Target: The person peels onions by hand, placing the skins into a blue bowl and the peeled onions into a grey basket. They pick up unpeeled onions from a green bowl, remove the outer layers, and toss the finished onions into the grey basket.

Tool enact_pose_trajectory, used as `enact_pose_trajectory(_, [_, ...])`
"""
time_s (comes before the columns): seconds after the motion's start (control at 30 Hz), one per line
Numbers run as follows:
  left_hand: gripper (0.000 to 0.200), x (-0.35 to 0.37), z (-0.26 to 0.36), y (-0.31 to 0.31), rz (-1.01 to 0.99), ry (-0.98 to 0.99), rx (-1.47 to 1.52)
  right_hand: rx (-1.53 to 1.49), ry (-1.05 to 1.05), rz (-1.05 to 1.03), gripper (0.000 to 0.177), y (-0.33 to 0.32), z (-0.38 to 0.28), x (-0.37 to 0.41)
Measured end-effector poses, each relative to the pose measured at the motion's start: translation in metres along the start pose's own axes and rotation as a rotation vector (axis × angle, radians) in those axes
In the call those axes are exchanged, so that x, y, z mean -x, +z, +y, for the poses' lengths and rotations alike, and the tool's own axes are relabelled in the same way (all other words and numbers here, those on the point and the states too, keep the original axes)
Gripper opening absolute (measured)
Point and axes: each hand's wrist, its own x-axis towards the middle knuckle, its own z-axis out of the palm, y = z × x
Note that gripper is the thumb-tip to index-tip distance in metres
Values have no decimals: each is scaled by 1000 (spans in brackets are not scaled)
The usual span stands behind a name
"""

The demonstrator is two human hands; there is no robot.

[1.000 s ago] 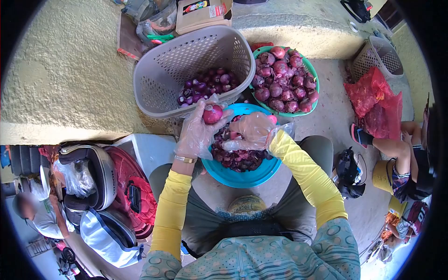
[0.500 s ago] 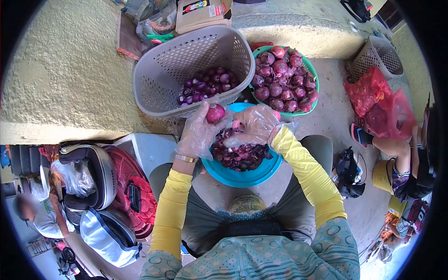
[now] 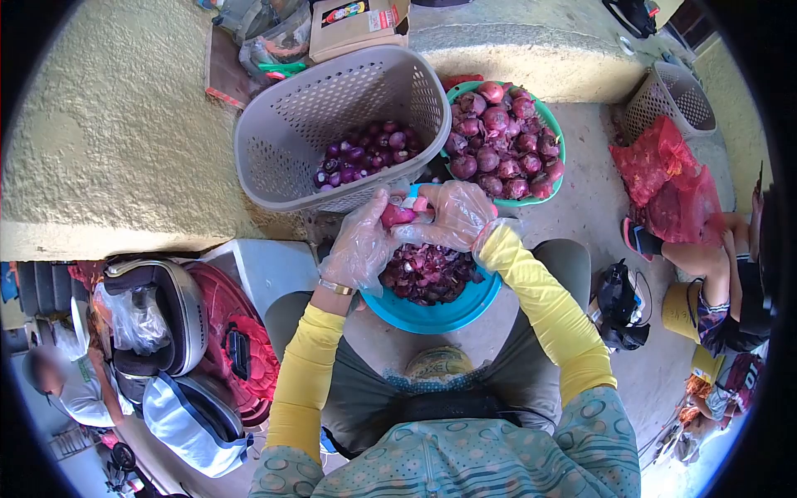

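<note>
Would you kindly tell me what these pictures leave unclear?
All in the head view:
- what the right hand grips: masked by its fingers
- floor of the blue basin: under peelings
- bottom of the green basin: under onions
- seated person, right: cut off by dark rim

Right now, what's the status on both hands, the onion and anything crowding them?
Left hand holding red onion. Right hand against it, grip unclear. Grey basket just beyond the hands, blue basin with onion skins below.
</note>
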Motion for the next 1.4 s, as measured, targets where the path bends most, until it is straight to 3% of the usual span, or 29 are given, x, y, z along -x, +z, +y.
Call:
enact_pose_trajectory(0.1, [43,-1,-2,0,10,-13,27,-26,14,-31,59,0,0,0])
enact_pose_trajectory(0.27, [26,-6,-13,-14,-13,294,-658,-79,-9,-60,66,2,3,-1])
enact_pose_trajectory(0.6, [22,-17,-25,-29,-12,289,-560,-102,70,-216,66,-7,-2,-1])
enact_pose_trajectory(0.7, [22,-11,-17,-21,-7,182,-352,-59,45,-200,64,-4,-1,-1])
enact_pose_trajectory(0.77, [24,-11,-19,-26,5,327,-645,-59,14,-189,60,-5,-4,0])
enact_pose_trajectory(0.9, [39,-2,-6,-10,21,276,-760,-87,-91,-3,61,9,2,1])
enact_pose_trajectory(0.97, [39,-2,-5,-6,48,69,-180,-25,-70,-61,62,6,1,1])
enact_pose_trajectory(1.0, [39,-2,-4,-6,49,69,-181,-26,-70,-61,62,4,0,1])
enact_pose_trajectory(1.07, [38,-2,0,-5,-18,-45,241,3,-24,-142,57,-1,-2,0])
enact_pose_trajectory(1.2, [38,-4,0,-13,-23,-12,211,50,-52,-99,58,-3,-3,1])
enact_pose_trajectory(1.3, [35,-7,-4,-20,-41,-1,128,85,-16,-226,58,-8,-9,0])
enact_pose_trajectory(1.4, [35,-9,-3,-17,55,-21,163,39,-117,-209,58,-1,-6,2])
